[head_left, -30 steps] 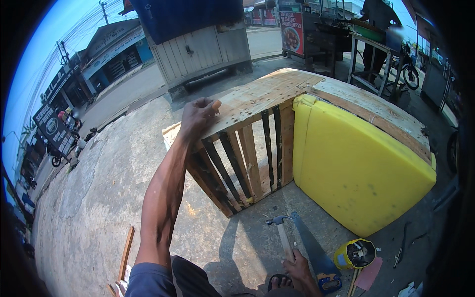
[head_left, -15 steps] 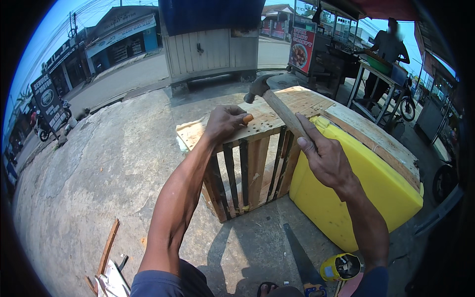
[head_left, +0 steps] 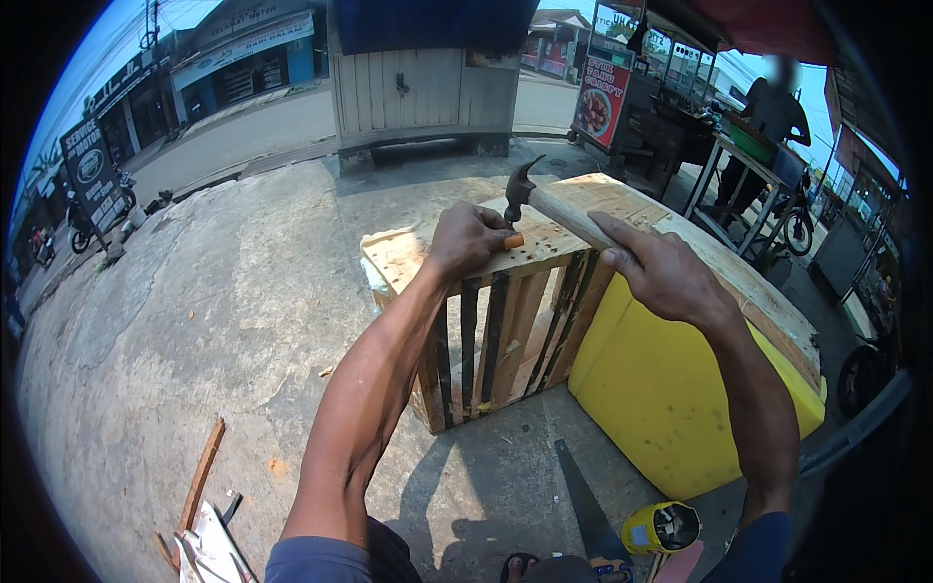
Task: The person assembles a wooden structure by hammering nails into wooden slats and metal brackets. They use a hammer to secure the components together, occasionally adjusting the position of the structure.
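room left over concrete (head_left: 233, 321); wooden frame (head_left: 554, 241) blocks ahead, yellow foam (head_left: 661, 394) right.

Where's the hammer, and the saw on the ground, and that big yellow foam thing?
Hammer (head_left: 567, 217): head view, on its wooden handle.
Saw (head_left: 587, 505): head view, on its blade.
Yellow foam (head_left: 649, 389): head view, on its broad side.

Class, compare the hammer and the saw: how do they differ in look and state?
The hammer is gripped in the right hand, while the saw lies on the concrete ground. The hammer has a compact, clawed head; the saw has a long, flat, tapering blade. Both are hand tools.
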